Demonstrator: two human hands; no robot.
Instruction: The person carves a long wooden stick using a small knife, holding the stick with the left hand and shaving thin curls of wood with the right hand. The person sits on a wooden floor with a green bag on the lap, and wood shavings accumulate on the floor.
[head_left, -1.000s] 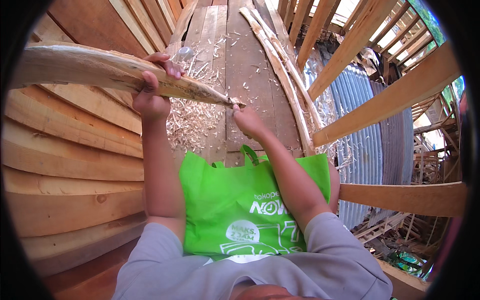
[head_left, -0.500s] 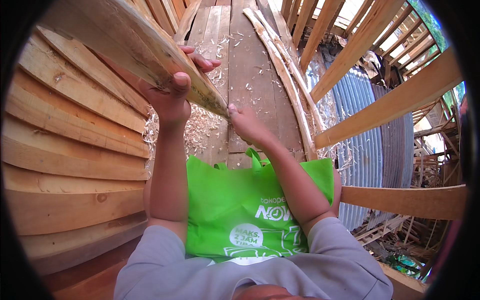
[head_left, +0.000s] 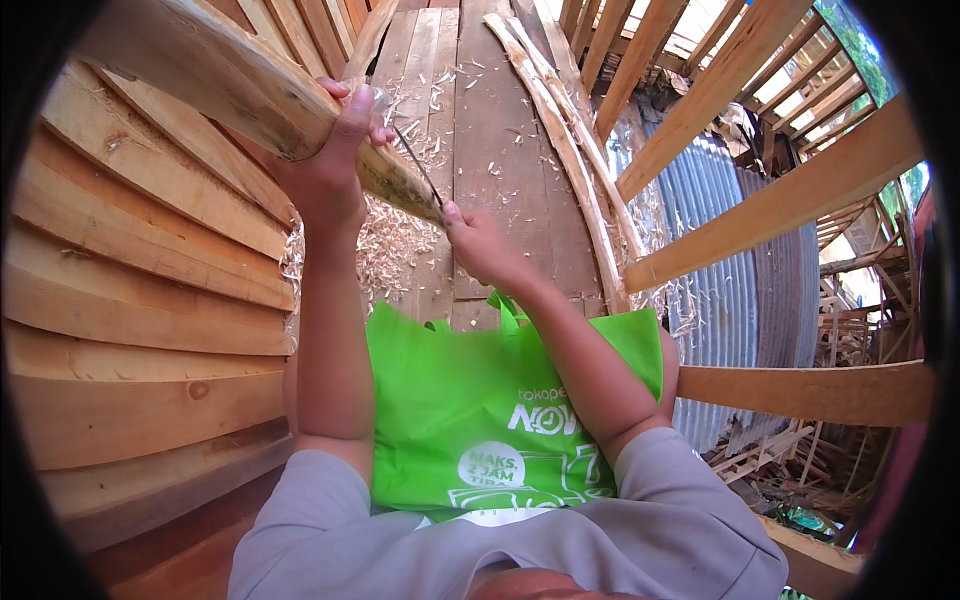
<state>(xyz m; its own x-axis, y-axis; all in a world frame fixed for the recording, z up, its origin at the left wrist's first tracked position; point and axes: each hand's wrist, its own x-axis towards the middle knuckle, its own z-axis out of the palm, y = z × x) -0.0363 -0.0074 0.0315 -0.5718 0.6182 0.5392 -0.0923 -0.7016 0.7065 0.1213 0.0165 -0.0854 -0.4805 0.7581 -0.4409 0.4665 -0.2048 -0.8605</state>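
A pale, stripped wooden pole point(head_left: 225, 85) slants from the upper left down to its narrow tip near the middle. My left hand point(head_left: 330, 165) is closed round it, with the thumb on the near side and fingertips showing past the far edge. At the tip, my right hand point(head_left: 483, 248) is closed with its thumb against one end of a thin dark blade point(head_left: 415, 163). This blade runs beside the pole up to my left fingers. By my left thumb tip sits a small shiny rounded piece point(head_left: 380, 98); what it belongs to is unclear.
A green cloth bag point(head_left: 470, 400) covers my lap. Wood shavings point(head_left: 395, 245) litter the plank floor point(head_left: 500, 220). Two peeled poles point(head_left: 570, 130) lie along its right side. Stacked boards point(head_left: 150, 310) form the left wall; wooden rails point(head_left: 780, 220) and corrugated sheets point(head_left: 715, 270) are at right.
My left hand has moved up along the pole and turned, its thumb now pointing upward. The thin dark blade has come into sight. The pole's tip and my right hand have shifted slightly up and left.
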